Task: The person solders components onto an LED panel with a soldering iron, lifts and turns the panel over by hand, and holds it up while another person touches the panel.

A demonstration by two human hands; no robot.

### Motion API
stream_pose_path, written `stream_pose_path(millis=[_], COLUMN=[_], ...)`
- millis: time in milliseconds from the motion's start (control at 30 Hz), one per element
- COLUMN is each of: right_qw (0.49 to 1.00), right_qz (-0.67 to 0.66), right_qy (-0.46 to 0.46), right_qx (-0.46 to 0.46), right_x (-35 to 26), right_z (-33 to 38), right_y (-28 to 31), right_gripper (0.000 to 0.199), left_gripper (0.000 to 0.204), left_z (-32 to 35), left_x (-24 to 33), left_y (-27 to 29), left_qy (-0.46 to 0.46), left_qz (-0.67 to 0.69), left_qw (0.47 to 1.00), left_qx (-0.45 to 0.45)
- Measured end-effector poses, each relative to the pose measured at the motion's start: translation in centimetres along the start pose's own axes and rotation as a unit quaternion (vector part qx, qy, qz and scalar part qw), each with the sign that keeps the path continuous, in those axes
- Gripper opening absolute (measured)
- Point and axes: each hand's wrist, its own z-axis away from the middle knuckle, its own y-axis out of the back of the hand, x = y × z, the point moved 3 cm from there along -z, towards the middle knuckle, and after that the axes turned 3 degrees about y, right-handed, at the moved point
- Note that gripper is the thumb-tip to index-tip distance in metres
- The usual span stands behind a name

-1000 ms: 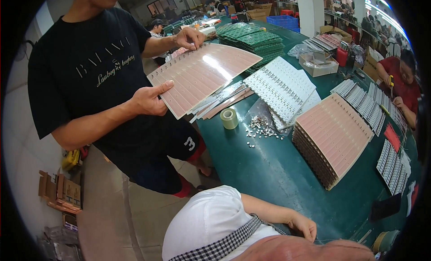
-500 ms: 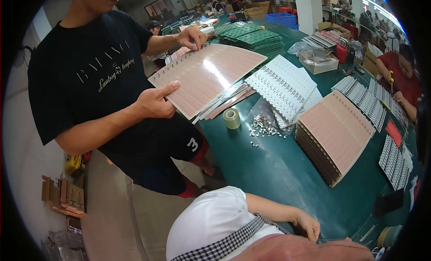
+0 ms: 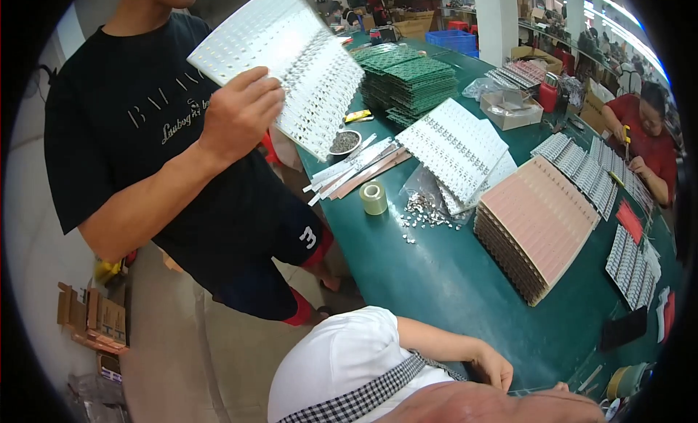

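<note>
My left arm in a white sleeve reaches right along the lower edge. My left hand [image 3: 493,366] is low over the green table [image 3: 436,277], fingers curled together. A thin pale line shows beside its fingertips, but whether the hand holds it I cannot make out. My right hand is not visible. Beyond my left hand stands a tall stack of pink-brown panels [image 3: 538,230]. At left, a standing co-worker in black raises a white panel [image 3: 283,66] with rows of small metal parts. White panels [image 3: 454,150] lie beside a bag of small metal pieces [image 3: 425,212].
A tape roll [image 3: 374,197], loose strips [image 3: 356,168] and a bowl of tiny parts [image 3: 345,141] sit near the left table edge. Stacked green panels [image 3: 411,77] stand behind. A seated person in red [image 3: 640,125] works at right with a yellow-handled tool.
The co-worker in black has lifted and turned the panel, so its white side shows instead of the brown one. The bowl has come into sight. My left hand has hardly moved.
</note>
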Motion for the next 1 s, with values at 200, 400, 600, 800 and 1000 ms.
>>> stream_pose_path(millis=[200, 400, 600, 800, 1000], right_qw=[0.968, 0.99, 0.983, 0.965, 0.953], right_qz=[-0.206, -0.139, -0.172, -0.237, -0.253], right_qy=[0.146, 0.033, 0.052, 0.079, 0.126], right_qx=[0.001, 0.006, -0.024, -0.078, -0.112], right_x=[2.9, 1.5, 1.5, -1.7, -3.1], right_z=[-0.3, 0.9, 0.9, 2.1, 2.5], right_y=[-1.2, -0.8, -0.5, -1.0, -0.5], right_gripper=[0.028, 0.024, 0.023, 0.024, 0.029], left_gripper=[0.029, 0.053, 0.038, 0.018, 0.018], left_z=[0.5, 1.6, 1.3, 2.4, 2.7], left_x=[0.1, 1.9, 4.0, 5.4, 4.4], left_y=[1.1, -0.9, -4.0, -8.8, -10.2], left_qy=[0.086, 0.056, -0.02, -0.046, 0.009], left_qz=[-0.041, -0.13, -0.17, -0.187, -0.047], left_qw=[0.995, 0.987, 0.958, 0.947, 0.975], left_qx=[-0.004, 0.078, 0.23, 0.256, 0.219])
